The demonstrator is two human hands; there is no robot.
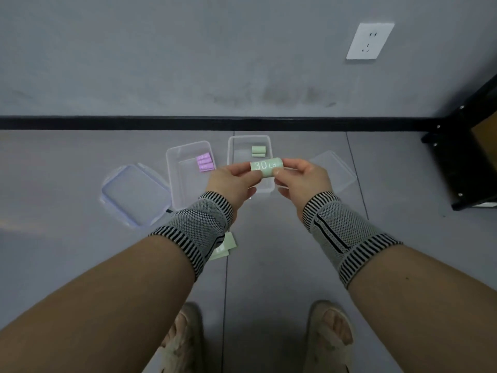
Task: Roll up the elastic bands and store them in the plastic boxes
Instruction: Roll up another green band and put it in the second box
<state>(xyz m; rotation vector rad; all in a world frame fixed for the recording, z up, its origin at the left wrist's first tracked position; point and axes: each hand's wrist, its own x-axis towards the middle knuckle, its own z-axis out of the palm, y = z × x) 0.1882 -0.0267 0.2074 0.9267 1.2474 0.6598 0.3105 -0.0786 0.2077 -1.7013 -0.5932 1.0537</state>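
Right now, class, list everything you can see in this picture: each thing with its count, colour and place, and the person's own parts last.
rolled band in hand: one, green, marked 30 LB, held above the boxes
green rolls: two, in the right box
purple rolls: about four, in the left box
plastic boxes: two, clear, on the floor by the wall
lids: two, clear, one on each outer side of the boxes
flat bands: green, on the floor under the left wrist, count unclear
wall socket: one, white
furniture: black, right edge
left hand, right hand: pinching the roll's ends; striped wrist supports; sandalled feet
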